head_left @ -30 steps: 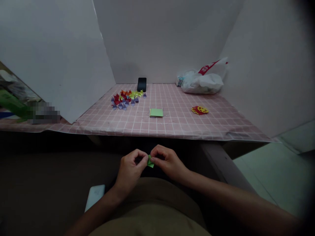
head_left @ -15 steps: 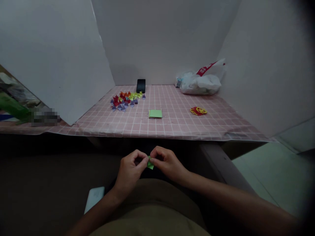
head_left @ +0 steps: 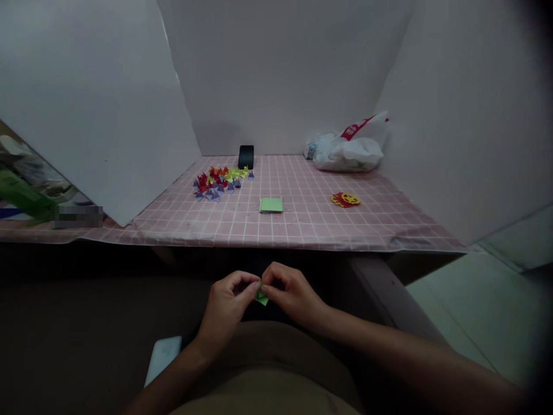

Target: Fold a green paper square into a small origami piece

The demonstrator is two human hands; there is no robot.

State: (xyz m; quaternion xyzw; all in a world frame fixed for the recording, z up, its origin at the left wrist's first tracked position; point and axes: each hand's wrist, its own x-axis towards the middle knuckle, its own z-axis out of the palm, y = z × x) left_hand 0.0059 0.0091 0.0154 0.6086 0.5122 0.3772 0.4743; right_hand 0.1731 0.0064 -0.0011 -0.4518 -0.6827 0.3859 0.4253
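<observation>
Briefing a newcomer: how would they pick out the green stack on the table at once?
Start at the pink checked table. Near its middle, between the heap of small folded pieces on the left and the red-yellow cutout on the right, lies the green stack. It alone is flat, square and one plain colour.

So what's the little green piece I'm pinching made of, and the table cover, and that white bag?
The green piece, pinched between the left hand and right hand, looks like thin matte paper: it shows sharp folded corners. The table cover seems glossy plastic sheeting, printed with a pink grid, wrinkled at its edge. The white bag looks like crinkled plastic film.
</observation>
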